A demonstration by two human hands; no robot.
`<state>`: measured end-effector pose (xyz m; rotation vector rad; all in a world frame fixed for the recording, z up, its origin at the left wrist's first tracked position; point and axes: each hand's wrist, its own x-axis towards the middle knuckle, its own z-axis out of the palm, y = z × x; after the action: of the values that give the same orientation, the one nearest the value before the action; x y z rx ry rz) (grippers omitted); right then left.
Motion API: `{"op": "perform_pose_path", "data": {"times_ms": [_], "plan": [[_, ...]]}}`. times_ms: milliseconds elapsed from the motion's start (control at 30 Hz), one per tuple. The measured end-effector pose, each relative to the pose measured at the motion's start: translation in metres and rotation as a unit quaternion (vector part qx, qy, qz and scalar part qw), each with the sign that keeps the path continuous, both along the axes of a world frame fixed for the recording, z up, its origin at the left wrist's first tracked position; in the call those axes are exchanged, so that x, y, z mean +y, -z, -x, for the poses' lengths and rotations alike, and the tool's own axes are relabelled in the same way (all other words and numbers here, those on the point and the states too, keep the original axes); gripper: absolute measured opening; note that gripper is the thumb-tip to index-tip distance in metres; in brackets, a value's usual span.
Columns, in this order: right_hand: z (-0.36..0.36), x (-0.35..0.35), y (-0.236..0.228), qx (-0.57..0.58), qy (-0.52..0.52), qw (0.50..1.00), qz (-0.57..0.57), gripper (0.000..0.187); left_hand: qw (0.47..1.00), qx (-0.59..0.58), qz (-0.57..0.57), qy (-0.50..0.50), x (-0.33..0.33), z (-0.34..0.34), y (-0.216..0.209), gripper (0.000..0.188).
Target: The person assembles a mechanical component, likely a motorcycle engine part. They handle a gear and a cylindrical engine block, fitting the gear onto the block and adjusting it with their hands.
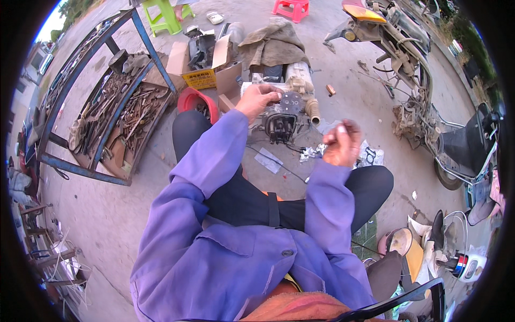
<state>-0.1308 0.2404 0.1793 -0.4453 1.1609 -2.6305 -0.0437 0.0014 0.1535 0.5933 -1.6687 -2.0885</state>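
A small engine (281,121) lies on the ground in front of my crossed legs, its dark opening facing me. My left hand (258,101) rests at the upper left of it, thumb and fingers pinched together beside the dark flat plate (292,102). Whatever may be in that pinch is too small to make out. Raised to the right of the engine, my right hand (341,144) has curled fingers, partly blurred by motion; I cannot see what is in them. A ribbed hose (313,111) sticks out at the engine's right side.
At left stands a blue metal frame (95,153) beside a tray of tools (140,153). A red bucket (188,96) and cardboard box (232,75) sit beyond my left knee. A partly stripped motorcycle (413,70) stands right. Plastic packets (371,155) lie near my right hand.
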Motion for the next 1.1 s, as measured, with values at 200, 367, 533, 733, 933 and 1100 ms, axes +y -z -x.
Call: {"op": "perform_pose_path", "data": {"times_ms": [200,367,533,733,933,1100], "plan": [[0.007,0.062,-0.113,0.317,-0.026,0.94,0.123,0.019,1.0,-0.009,0.005,0.001,-0.006,-0.001,0.006,0.018],[-0.021,0.105,-0.179,0.461,0.007,0.886,0.045,0.019,0.999,-0.025,0.026,-0.002,-0.006,0.002,0.005,0.018],[-0.037,0.126,-0.201,0.502,-0.018,0.865,0.015,0.026,0.999,-0.031,0.026,-0.005,-0.008,-0.001,0.009,0.015],[-0.041,0.136,-0.207,0.517,-0.037,0.855,0.025,0.036,0.999,-0.03,0.026,-0.002,-0.009,0.0,0.012,0.014],[-0.037,0.139,-0.211,0.513,-0.063,0.855,0.038,0.046,1.0,-0.022,0.021,0.002,-0.011,-0.001,0.015,0.015],[-0.05,0.133,-0.203,0.446,-0.03,0.89,0.087,0.036,0.999,-0.033,0.013,-0.002,-0.013,-0.006,0.015,0.015]]}}
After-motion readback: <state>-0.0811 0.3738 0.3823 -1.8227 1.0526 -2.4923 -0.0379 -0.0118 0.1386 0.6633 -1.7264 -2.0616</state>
